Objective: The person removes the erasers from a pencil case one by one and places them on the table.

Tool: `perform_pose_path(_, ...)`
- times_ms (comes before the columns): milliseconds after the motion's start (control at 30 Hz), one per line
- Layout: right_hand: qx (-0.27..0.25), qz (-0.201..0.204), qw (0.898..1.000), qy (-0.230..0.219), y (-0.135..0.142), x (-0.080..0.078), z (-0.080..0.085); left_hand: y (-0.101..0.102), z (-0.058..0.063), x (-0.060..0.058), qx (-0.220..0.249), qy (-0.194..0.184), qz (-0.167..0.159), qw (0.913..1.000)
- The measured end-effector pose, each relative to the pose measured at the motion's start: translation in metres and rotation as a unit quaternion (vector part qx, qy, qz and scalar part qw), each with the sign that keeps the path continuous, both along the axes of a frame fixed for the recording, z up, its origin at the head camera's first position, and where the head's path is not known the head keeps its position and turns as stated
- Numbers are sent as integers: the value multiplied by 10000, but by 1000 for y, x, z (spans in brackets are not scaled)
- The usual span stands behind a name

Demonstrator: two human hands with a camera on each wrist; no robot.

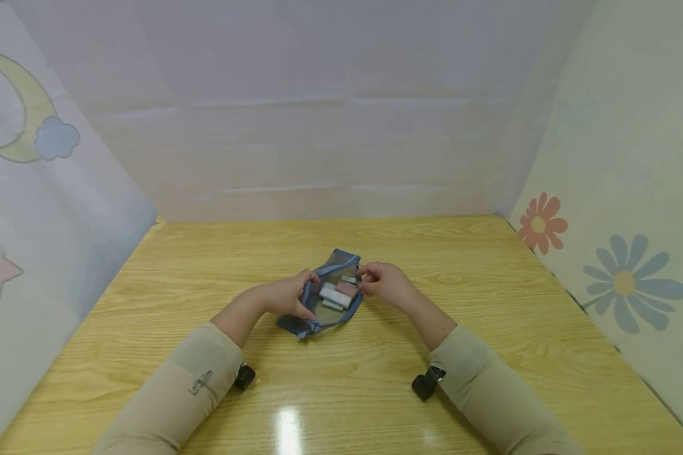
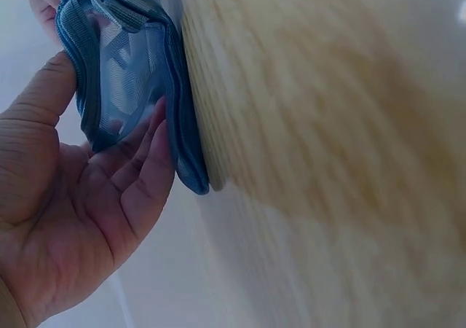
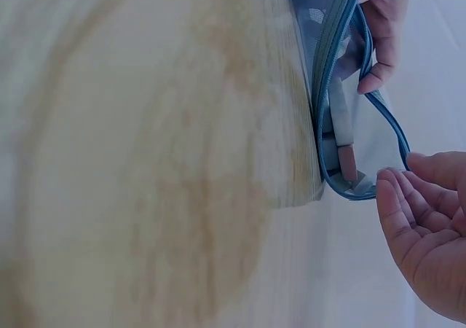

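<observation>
A blue mesh zipper pouch (image 1: 340, 258) lies on the table, its zippered mouth spread wide. Several small white blocks (image 1: 334, 295) and a pink block (image 1: 346, 289) that look like erasers rest inside it. My left hand (image 1: 284, 295) grips the pouch's left side, thumb on one edge and fingers curled against the mesh, as the left wrist view shows. At the right end of the mouth, my right hand (image 1: 388, 283) pinches the zipper edge (image 3: 403, 142) between thumb and fingertips.
The wooden table (image 1: 205, 253) runs back to a pale curtain-like wall (image 1: 330, 158). Printed side walls stand left and right, with a moon (image 1: 28, 95) and flowers (image 1: 624, 283). A black wrist camera (image 1: 424, 387) hangs under the right sleeve, another (image 1: 245, 377) under the left.
</observation>
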State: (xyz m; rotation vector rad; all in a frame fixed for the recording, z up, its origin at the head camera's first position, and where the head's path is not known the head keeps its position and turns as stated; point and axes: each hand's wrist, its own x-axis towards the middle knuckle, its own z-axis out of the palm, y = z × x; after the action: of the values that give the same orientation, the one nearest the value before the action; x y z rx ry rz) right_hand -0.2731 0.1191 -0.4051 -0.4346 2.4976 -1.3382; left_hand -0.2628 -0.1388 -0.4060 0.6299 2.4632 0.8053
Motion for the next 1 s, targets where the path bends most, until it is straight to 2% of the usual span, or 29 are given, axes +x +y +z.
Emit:
perform_pose_path(167,-94,59,9999,59,2,0,-2,2,0,-2,76,-5,26,10000)
perform_pose_path(400,-109,62,9998,125,0,3,-2,2,-3,-4,220,-75,317,9992)
perform_pose_path(700,27,228,9992,328,-6,6,-4,3,-3,-2,429,-139,538,9975)
perform_pose_path(1000,392,191,9979,480,-16,9,-8,3,-5,-2,95,-50,688,9976)
